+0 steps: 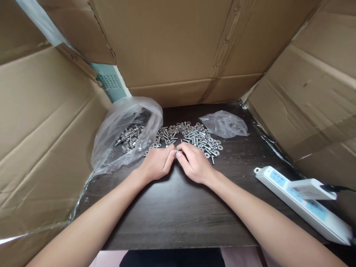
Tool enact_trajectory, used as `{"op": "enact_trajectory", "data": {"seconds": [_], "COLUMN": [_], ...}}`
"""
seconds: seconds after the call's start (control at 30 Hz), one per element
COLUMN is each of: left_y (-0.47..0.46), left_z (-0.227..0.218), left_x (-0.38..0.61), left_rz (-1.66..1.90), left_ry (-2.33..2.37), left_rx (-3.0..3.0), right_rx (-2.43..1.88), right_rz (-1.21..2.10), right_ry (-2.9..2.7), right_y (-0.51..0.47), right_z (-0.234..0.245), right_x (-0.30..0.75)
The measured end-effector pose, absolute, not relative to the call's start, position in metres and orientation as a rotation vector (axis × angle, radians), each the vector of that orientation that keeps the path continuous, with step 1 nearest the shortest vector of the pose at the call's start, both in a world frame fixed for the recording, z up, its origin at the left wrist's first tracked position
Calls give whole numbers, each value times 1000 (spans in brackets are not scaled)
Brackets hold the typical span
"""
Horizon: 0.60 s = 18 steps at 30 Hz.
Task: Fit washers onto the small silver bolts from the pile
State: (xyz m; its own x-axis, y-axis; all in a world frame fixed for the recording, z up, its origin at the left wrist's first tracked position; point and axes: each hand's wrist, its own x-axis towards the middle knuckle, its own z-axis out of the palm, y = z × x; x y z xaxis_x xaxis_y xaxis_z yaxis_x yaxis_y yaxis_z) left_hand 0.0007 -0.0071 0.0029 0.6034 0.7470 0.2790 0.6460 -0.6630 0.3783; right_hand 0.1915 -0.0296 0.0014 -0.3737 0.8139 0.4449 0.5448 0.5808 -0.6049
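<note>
My left hand (pixel 158 161) and my right hand (pixel 194 163) meet over the dark table, fingers pinched together. Between the fingertips shows a small metal bolt (pixel 178 151), its shank pointing right, with what looks like a washer or nut around it. Both hands grip this little piece; most of it is hidden by the fingers. Just beyond the hands spreads a pile of loose bolts, nuts and flat washers (pixel 201 138). One bolt (pixel 213 160) lies apart at the pile's near right edge.
On the left, an open clear plastic bag (pixel 104 148) holds many metal fasteners (pixel 130 139). A smaller plastic bag (pixel 226 124) lies at the back right. A white power strip (pixel 289 198) with a plugged-in adapter (pixel 308 188) sits at right. Cardboard walls (pixel 178 44) enclose the table (pixel 167 222).
</note>
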Motion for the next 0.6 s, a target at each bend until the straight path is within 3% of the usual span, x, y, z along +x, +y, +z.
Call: {"op": "enact_trajectory", "data": {"seconds": [0.27, 0.6], "left_y": [-9, -5], "left_z": [0, -4], "left_x": [2, 2], "left_rz": [654, 704], "left_ry": [1166, 1193], "left_rx": [2758, 2790], "right_rx": [-1075, -1021], "right_rz": [690, 577], "right_ry": [-2036, -2052], "right_y": [-29, -29], "right_z": [-5, -6], "right_x": [193, 193]}}
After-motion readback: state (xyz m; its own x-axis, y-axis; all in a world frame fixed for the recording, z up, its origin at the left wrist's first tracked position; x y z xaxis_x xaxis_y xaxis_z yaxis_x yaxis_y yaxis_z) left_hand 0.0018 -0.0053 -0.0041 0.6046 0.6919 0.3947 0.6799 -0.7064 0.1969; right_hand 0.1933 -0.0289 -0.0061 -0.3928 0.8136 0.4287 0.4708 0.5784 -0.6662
